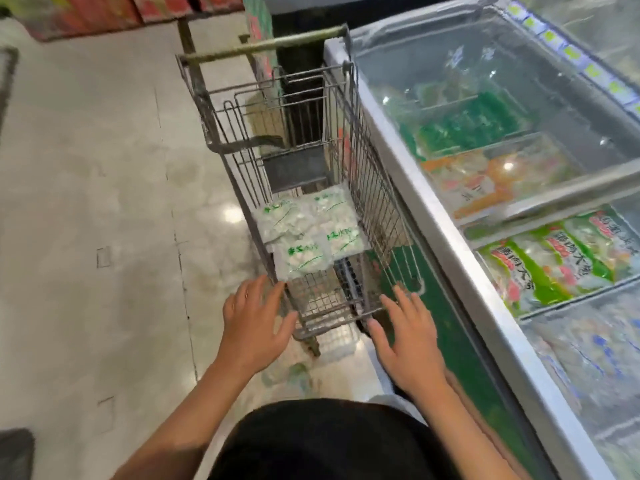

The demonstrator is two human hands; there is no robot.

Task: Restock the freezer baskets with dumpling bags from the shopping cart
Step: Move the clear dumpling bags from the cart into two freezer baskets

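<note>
Hands reach toward the cart (367, 188): left hand (254, 323) and right hand (408, 341) both spread flat, fingers straight, holding nothing. Dumpling bags (311, 233) lie on the cart's floor. The freezer (429, 216) stands just right of the cart.

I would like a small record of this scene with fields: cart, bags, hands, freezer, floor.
cart: wire shopping cart beside the freezer, handle at the far end
bags: four dumpling bags with green print, lying flat on the cart bottom
left hand: left hand open, at the cart's near left corner, holding nothing
right hand: right hand open, at the near right corner, holding nothing
freezer: chest freezer, glass lid over packaged goods in baskets
floor: glossy pale tiles
</note>
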